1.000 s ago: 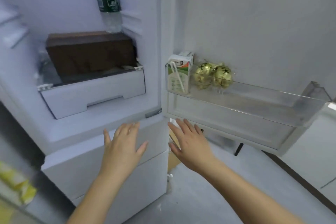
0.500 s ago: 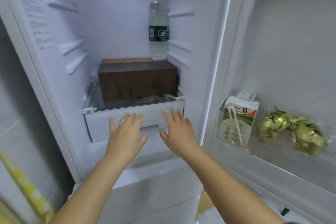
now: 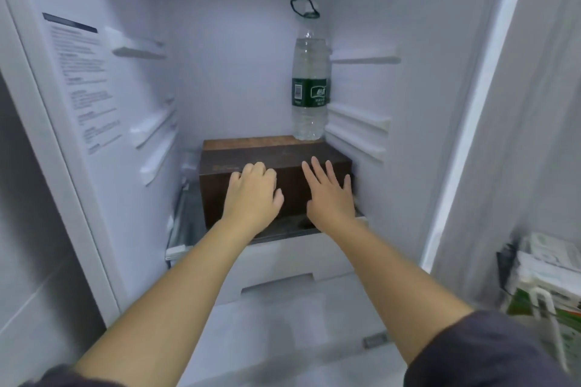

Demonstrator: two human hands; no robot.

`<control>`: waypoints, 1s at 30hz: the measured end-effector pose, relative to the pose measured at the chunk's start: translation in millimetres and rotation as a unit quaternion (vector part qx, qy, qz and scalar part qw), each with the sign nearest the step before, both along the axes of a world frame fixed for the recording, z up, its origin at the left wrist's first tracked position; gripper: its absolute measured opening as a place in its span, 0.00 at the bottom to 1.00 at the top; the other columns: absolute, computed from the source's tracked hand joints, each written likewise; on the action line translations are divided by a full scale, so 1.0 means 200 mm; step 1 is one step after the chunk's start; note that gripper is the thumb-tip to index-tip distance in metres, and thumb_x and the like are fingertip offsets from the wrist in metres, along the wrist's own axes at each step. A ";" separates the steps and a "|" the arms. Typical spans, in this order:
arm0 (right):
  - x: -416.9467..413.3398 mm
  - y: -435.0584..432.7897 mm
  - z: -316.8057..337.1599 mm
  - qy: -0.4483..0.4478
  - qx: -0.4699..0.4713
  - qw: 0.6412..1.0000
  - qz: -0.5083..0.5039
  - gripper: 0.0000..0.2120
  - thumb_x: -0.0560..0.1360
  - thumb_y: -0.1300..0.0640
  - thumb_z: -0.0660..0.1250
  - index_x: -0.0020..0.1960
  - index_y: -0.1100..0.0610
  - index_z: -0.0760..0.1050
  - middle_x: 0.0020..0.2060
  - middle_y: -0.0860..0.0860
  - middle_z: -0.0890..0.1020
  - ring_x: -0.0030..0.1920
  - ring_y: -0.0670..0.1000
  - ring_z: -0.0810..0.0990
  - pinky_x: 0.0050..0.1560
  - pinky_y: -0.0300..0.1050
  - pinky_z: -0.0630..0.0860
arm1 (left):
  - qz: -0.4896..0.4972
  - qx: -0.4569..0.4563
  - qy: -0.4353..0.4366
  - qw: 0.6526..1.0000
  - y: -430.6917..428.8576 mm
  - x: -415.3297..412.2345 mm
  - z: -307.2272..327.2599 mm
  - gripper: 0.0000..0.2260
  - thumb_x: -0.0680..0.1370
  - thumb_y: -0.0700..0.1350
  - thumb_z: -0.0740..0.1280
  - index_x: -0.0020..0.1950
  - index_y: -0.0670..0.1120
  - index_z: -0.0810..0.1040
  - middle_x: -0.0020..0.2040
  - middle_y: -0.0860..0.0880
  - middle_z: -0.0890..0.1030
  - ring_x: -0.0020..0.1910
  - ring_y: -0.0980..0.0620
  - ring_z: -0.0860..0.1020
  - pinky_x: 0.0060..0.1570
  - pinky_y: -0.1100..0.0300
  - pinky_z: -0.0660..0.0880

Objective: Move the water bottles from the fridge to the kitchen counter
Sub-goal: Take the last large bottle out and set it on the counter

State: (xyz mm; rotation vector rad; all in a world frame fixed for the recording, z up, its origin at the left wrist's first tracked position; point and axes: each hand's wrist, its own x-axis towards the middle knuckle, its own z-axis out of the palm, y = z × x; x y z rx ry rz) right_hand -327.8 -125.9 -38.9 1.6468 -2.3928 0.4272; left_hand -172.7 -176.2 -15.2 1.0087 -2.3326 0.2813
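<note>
A clear water bottle (image 3: 309, 85) with a dark green label and a black loop at its cap stands upright on the back right corner of a dark brown box (image 3: 276, 154) inside the open fridge. My left hand (image 3: 251, 198) is stretched out in front of the box with its fingers bent forward and holds nothing. My right hand (image 3: 330, 195) is beside it with fingers straight and spread, also empty. Both hands are well below the bottle and apart from it.
The box sits on a glass shelf above a white drawer (image 3: 295, 261). Shelf rails (image 3: 358, 129) line both fridge walls. A white and green drink carton (image 3: 547, 286) stands in the door bin at the right.
Both hands have risen from the lower fridge front to the box's front face. The view has tilted up, bringing the whole bottle into sight. The left fingers have bent.
</note>
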 end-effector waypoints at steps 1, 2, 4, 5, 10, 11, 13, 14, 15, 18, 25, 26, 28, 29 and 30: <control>-0.01 -0.02 -0.01 0.003 -0.010 1.000 -0.003 0.41 0.79 0.61 0.63 0.81 0.48 0.40 0.81 0.48 0.43 0.80 0.54 0.40 0.78 0.63 0.45 | -0.007 -0.010 0.010 1.000 -0.05 -0.03 0.03 0.09 0.79 0.49 0.61 0.53 0.46 0.77 0.52 0.48 0.76 0.53 0.49 0.73 0.55 0.53 0.70; -0.02 -0.03 -0.01 0.004 -0.026 1.000 -0.003 0.39 0.79 0.61 0.63 0.81 0.48 0.43 0.81 0.48 0.46 0.80 0.54 0.42 0.78 0.62 0.46 | -0.012 -0.017 0.022 1.000 -0.10 -0.05 0.06 0.09 0.79 0.49 0.61 0.53 0.46 0.76 0.52 0.48 0.76 0.53 0.49 0.73 0.54 0.53 0.70; -0.03 -0.04 -0.01 0.013 -0.056 0.998 0.001 0.36 0.79 0.62 0.62 0.81 0.48 0.49 0.81 0.48 0.52 0.81 0.53 0.47 0.79 0.60 0.46 | -0.009 -0.020 0.032 0.999 -0.21 -0.10 0.11 0.11 0.79 0.49 0.61 0.55 0.45 0.76 0.54 0.47 0.76 0.55 0.48 0.73 0.55 0.52 0.69; -0.04 -0.04 -0.01 0.023 -0.069 0.997 0.002 0.35 0.79 0.62 0.62 0.81 0.47 0.52 0.80 0.47 0.56 0.80 0.53 0.50 0.79 0.60 0.46 | -0.003 -0.013 0.028 1.000 -0.27 -0.12 0.14 0.12 0.80 0.50 0.60 0.57 0.44 0.76 0.55 0.46 0.76 0.56 0.47 0.73 0.56 0.51 0.69; -0.10 -0.07 0.05 0.075 -0.134 0.988 0.019 0.22 0.79 0.60 0.62 0.73 0.49 0.71 0.70 0.47 0.75 0.71 0.50 0.70 0.76 0.53 0.53 | 0.027 0.041 -0.003 0.999 -0.47 -0.17 0.17 0.20 0.82 0.53 0.53 0.66 0.43 0.72 0.61 0.42 0.74 0.61 0.44 0.71 0.61 0.46 0.68; -0.11 -0.08 0.08 0.084 -0.145 0.986 0.022 0.19 0.80 0.59 0.62 0.69 0.50 0.74 0.66 0.48 0.78 0.67 0.50 0.73 0.74 0.51 0.58 | 0.023 0.049 -0.004 0.999 -0.49 -0.17 0.17 0.21 0.82 0.54 0.53 0.67 0.43 0.71 0.62 0.42 0.74 0.62 0.44 0.71 0.61 0.45 0.68; -0.11 -0.12 0.16 0.085 -0.149 0.985 0.020 0.13 0.80 0.56 0.60 0.62 0.52 0.79 0.56 0.48 0.83 0.58 0.51 0.78 0.63 0.49 0.67 | 0.014 0.060 -0.003 0.998 -0.51 -0.18 0.15 0.21 0.82 0.54 0.52 0.68 0.43 0.70 0.63 0.43 0.74 0.63 0.44 0.71 0.62 0.45 0.68; -0.11 -0.15 0.20 0.064 -0.152 0.986 0.013 0.13 0.81 0.55 0.59 0.59 0.52 0.80 0.52 0.49 0.83 0.54 0.51 0.79 0.58 0.47 0.69 | 0.012 0.066 -0.002 0.998 -0.52 -0.18 0.14 0.22 0.82 0.54 0.52 0.69 0.43 0.69 0.64 0.43 0.73 0.64 0.44 0.70 0.63 0.45 0.67; -0.12 -0.20 0.25 0.023 -0.159 0.987 0.002 0.13 0.81 0.54 0.59 0.59 0.53 0.79 0.51 0.49 0.83 0.53 0.52 0.80 0.53 0.46 0.70 | 0.012 0.072 0.001 0.997 -0.52 -0.18 0.14 0.22 0.82 0.55 0.52 0.69 0.43 0.68 0.65 0.43 0.73 0.65 0.44 0.69 0.63 0.45 0.67; -0.19 -0.41 0.37 -0.149 -0.209 0.966 -0.019 0.21 0.77 0.53 0.66 0.69 0.54 0.72 0.62 0.53 0.79 0.61 0.54 0.77 0.57 0.47 0.74 | 0.014 0.074 0.009 0.997 -0.54 -0.19 0.13 0.23 0.81 0.56 0.53 0.70 0.44 0.67 0.66 0.43 0.72 0.66 0.44 0.68 0.64 0.45 0.66; -0.36 -0.82 0.59 -0.299 -0.311 0.900 -0.067 0.49 0.68 0.49 0.78 0.79 0.53 0.52 0.72 0.58 0.66 0.71 0.59 0.67 0.69 0.56 0.68 | 0.017 0.074 0.022 0.997 -0.56 -0.19 0.13 0.25 0.81 0.58 0.53 0.73 0.46 0.65 0.68 0.44 0.69 0.69 0.45 0.66 0.66 0.46 0.65; -0.38 -0.87 0.60 -0.300 -0.325 0.894 -0.077 0.50 0.66 0.49 0.78 0.78 0.54 0.53 0.72 0.58 0.67 0.71 0.59 0.66 0.70 0.57 0.67 | 0.018 0.073 0.022 0.997 -0.56 -0.20 0.13 0.25 0.81 0.58 0.53 0.73 0.46 0.65 0.68 0.44 0.69 0.69 0.45 0.65 0.66 0.46 0.65; -0.40 -0.93 0.62 -0.303 -0.340 0.885 -0.096 0.50 0.64 0.47 0.79 0.77 0.54 0.55 0.71 0.57 0.68 0.71 0.60 0.67 0.70 0.57 0.67 | 0.019 0.067 0.024 0.997 -0.57 -0.20 0.12 0.25 0.80 0.58 0.53 0.73 0.46 0.64 0.68 0.44 0.69 0.69 0.45 0.66 0.66 0.46 0.65; -0.40 -0.96 0.63 -0.305 -0.332 0.886 -0.109 0.51 0.65 0.47 0.79 0.78 0.54 0.53 0.72 0.57 0.67 0.72 0.60 0.66 0.70 0.56 0.66 | 0.019 0.064 0.026 0.997 -0.57 -0.20 0.12 0.25 0.80 0.58 0.53 0.73 0.46 0.64 0.68 0.45 0.69 0.68 0.45 0.66 0.66 0.46 0.65; -0.40 -0.99 0.64 -0.305 -0.317 0.890 -0.125 0.52 0.66 0.46 0.78 0.79 0.54 0.50 0.74 0.58 0.65 0.73 0.61 0.64 0.71 0.57 0.64 | 0.018 0.063 0.028 0.997 -0.57 -0.20 0.11 0.25 0.80 0.58 0.53 0.73 0.46 0.64 0.68 0.45 0.69 0.68 0.45 0.66 0.66 0.46 0.65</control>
